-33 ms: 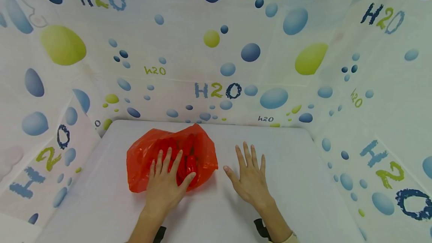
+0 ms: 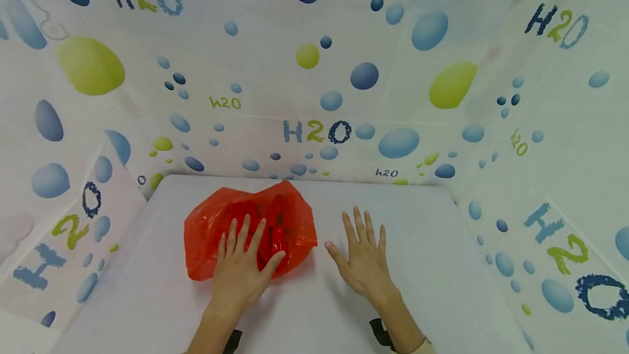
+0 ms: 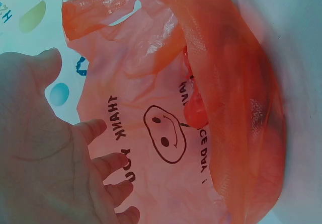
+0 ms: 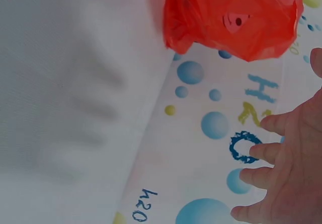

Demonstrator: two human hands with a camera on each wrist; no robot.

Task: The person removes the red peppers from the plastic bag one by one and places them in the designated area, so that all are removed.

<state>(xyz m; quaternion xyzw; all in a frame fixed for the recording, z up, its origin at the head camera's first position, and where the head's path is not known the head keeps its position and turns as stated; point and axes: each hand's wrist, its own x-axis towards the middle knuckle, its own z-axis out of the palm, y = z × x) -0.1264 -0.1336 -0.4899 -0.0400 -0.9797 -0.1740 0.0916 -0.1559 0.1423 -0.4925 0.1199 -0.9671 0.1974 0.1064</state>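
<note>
Red plastic bag (image 2: 203, 234) is set on the left half of the table (image 2: 432, 266); red items (image 2: 278, 239) can be seen inside, partly hidden. "THANK YOU" and a partial "CE DAY !" are printed on it beside a smiley face (image 3: 166, 133). Left hand (image 2: 241, 277) is held over it, fingers apart; contact can't be told. Right hand (image 2: 366, 266) is held above the table, fingers apart. Backdrop (image 2: 265, 53) is printed "H2O".
</note>
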